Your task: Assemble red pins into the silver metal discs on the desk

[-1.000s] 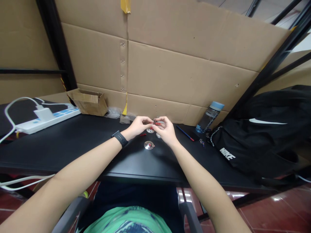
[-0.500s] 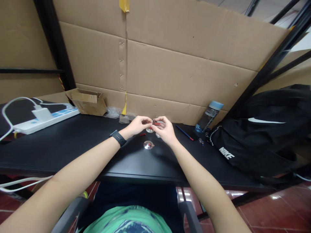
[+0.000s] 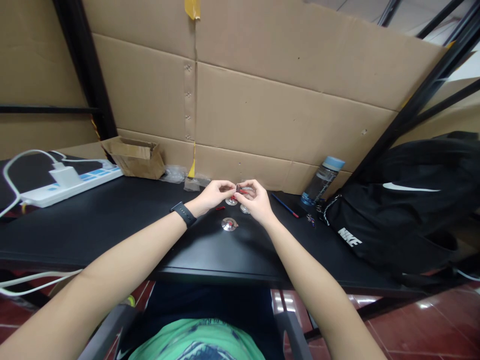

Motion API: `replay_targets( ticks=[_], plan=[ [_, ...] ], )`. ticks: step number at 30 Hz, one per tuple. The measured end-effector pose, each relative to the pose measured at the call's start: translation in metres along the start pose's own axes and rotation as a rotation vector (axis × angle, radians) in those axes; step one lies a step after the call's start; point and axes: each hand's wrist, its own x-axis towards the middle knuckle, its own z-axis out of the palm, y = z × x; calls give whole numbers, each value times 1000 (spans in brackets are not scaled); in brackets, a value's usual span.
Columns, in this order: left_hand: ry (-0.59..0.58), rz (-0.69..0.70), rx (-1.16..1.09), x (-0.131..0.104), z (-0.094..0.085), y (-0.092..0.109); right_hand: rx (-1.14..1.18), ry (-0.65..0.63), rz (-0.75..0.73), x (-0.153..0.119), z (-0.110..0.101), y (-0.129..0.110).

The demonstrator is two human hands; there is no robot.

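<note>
My left hand (image 3: 216, 193) and my right hand (image 3: 255, 200) meet at their fingertips above the black table, both pinched. Between them is a small red piece (image 3: 243, 191), partly hidden by the fingers. Just below the fingertips stands a round silvery disc (image 3: 231, 201) with red on it. Another clear or silvery disc (image 3: 244, 209) lies under my right hand, partly covered. Nearer the front lies a shiny round disc (image 3: 229, 224) with a red centre. A short red piece (image 3: 220, 208) rests on the table below my left hand.
A white power strip (image 3: 93, 179) and an open cardboard box (image 3: 140, 162) are at the left, with plastic bags (image 3: 174, 174) beside the box. To the right are a blue-red pen (image 3: 285, 205), small keys (image 3: 311, 219), a blue-capped bottle (image 3: 320, 182) and a black backpack (image 3: 397, 210).
Both hands have barely shifted, and the red piece between the fingers sits at a slightly different angle.
</note>
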Motion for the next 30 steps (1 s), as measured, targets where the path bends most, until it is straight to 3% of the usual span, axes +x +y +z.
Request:
replay_targets(
  ticks=[16,30],
  plan=[
    [24,123,205,2,-2,4,-97,-15,-45,-1,1,-3],
    [-26,202,381,0,-12,7,-180,-13,-72,-1,0,-5]
  ],
)
